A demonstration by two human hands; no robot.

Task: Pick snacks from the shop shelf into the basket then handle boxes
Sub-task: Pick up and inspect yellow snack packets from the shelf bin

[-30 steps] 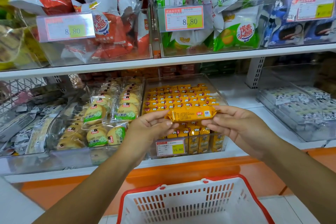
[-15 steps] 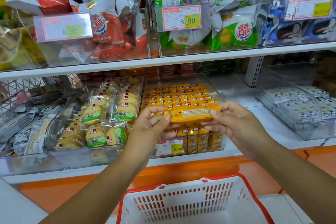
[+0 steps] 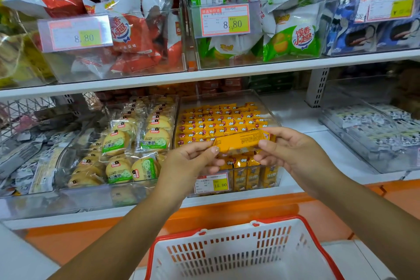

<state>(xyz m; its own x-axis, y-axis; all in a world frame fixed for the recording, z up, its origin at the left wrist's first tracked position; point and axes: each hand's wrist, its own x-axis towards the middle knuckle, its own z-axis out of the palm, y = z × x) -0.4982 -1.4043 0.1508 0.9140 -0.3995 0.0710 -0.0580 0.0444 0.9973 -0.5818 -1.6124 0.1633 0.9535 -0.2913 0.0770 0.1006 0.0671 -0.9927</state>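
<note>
Both hands hold one orange snack pack (image 3: 241, 141) level above the clear bin (image 3: 229, 98) of like packs on the lower shelf (image 3: 295, 116). The left hand (image 3: 191, 163) pinches its left end between thumb and fingers; the right hand (image 3: 293, 154) pinches its right end. The white basket (image 3: 245, 254) with a red rim sits below the hands, in front of the shelf.

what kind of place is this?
Most likely a small shop's snack aisle: white shelves carry clear plastic bins of wrapped snacks, red-and-yellow price tags front them, and a red-rimmed white shopping basket waits below.
</note>
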